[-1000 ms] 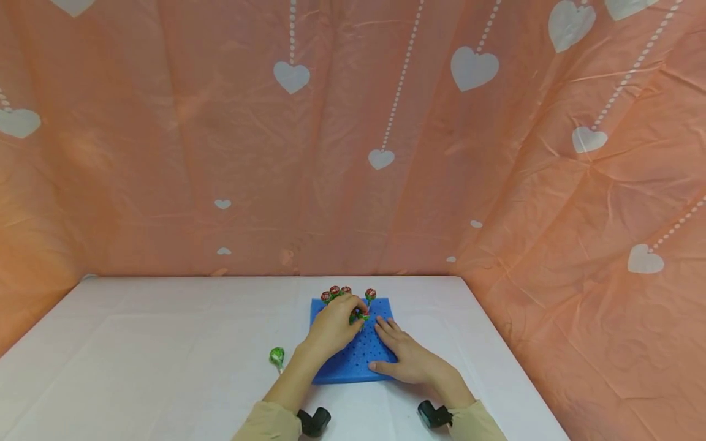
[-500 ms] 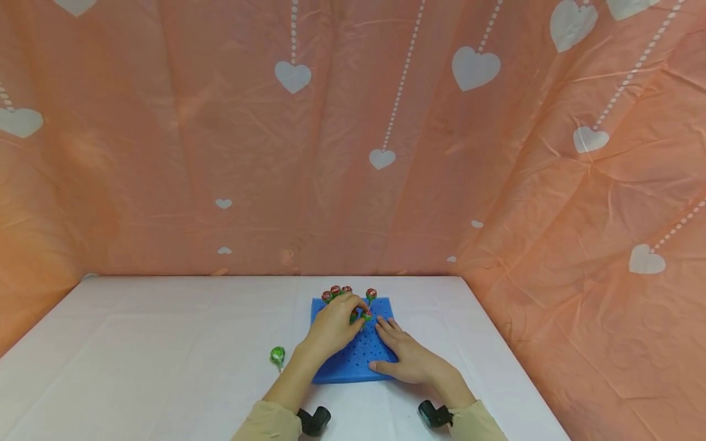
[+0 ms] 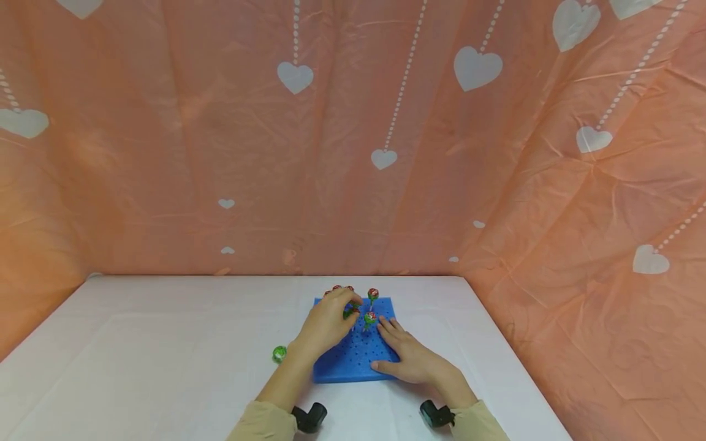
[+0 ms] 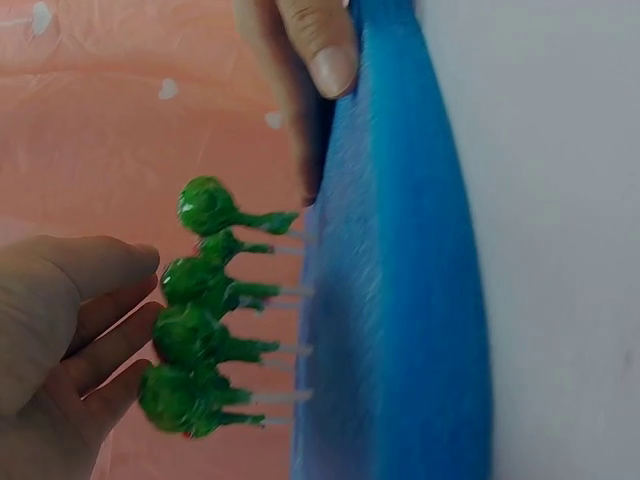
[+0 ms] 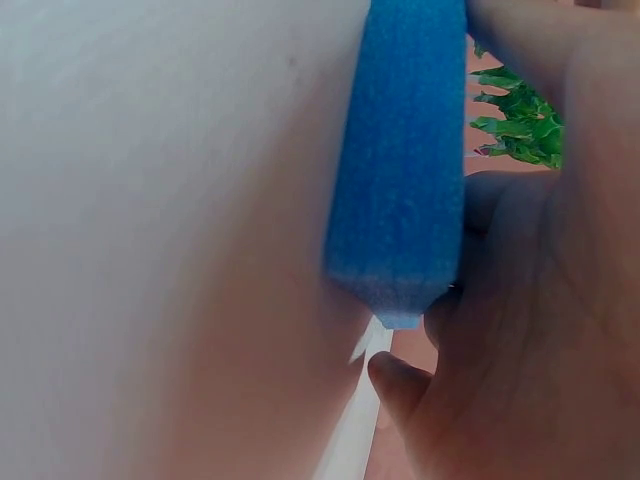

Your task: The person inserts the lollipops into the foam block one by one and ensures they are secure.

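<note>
Several lollipops in green and red wrappers (image 4: 190, 335) stand with their white sticks in a blue foam block (image 3: 353, 364) pierced with small holes. My left hand (image 3: 326, 324) is over the block's far left part; in the left wrist view its fingers are loosely bent beside the lollipop heads, with a gap showing. It hides part of the row in the head view. One lollipop (image 3: 370, 318) stands right of that hand, another (image 3: 373, 294) at the far edge. My right hand (image 3: 410, 355) rests flat on the block's right side, fingers spread.
A loose green lollipop (image 3: 279, 353) lies on the white table (image 3: 165, 355), its stick hidden behind my left forearm. An orange curtain with hearts (image 3: 331, 184) hangs behind the table and along its right side. Black wrist cameras (image 3: 311, 418) sit at both wrists.
My left hand has come away from the right front lollipop and shifted slightly left, leaving that lollipop standing in full view. The right hand stays on the block.
</note>
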